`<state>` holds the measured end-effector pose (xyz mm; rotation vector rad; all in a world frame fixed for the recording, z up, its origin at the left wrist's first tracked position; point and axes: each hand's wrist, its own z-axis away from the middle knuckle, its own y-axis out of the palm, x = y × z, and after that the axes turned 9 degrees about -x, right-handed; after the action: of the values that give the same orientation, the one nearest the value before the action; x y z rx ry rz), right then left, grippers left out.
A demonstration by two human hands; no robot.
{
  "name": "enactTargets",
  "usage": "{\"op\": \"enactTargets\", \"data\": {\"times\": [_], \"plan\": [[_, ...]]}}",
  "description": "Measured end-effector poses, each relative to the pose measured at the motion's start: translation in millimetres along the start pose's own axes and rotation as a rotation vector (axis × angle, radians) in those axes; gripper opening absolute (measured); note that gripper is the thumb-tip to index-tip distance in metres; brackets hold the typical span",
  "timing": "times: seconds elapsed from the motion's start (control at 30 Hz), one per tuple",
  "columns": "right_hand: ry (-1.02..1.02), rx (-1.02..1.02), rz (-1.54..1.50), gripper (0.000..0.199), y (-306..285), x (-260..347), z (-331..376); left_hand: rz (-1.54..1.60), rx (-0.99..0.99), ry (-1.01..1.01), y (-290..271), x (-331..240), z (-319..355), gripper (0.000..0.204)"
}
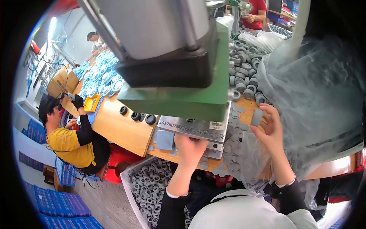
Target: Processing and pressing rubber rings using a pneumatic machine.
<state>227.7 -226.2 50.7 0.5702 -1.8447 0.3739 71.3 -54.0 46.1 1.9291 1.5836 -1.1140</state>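
My right hand (271, 131) pinches a thick grey ring (257, 117), shaped like a small tyre, between thumb and fingers to the right of the press. At the front of the steel die (187, 128), my left hand (189, 150) reaches in under the upper plate. Its fingertips are hidden there, so I cannot see what they touch. Above the die stands a press with a green frame (183, 101) and a dark block. Flat grey discs (230, 145) lie scattered beside the die, and a light-blue ribbed block (165, 139) sits at its left.
A heap of grey rings (244, 70) lies behind the right hand, beside a large clear plastic bag (312, 91). Several black rings (150, 119) stand on the wooden table (118, 128). A bin of rings (150, 187) is below left. A co-worker in yellow (72, 147) sits at left.
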Motion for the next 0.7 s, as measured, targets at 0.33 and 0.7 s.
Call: {"op": "enactTargets", "data": {"times": [0.33, 0.7], "plan": [[-0.256, 0.230, 0.385, 0.057, 70, 31, 28, -0.178, -0.221, -0.058, -32, 4, 37, 0.036], [-0.115, 0.256, 0.347, 0.028, 94, 9, 19, -0.760, -0.143, 0.024, -138, 108, 71, 0.055]]}}
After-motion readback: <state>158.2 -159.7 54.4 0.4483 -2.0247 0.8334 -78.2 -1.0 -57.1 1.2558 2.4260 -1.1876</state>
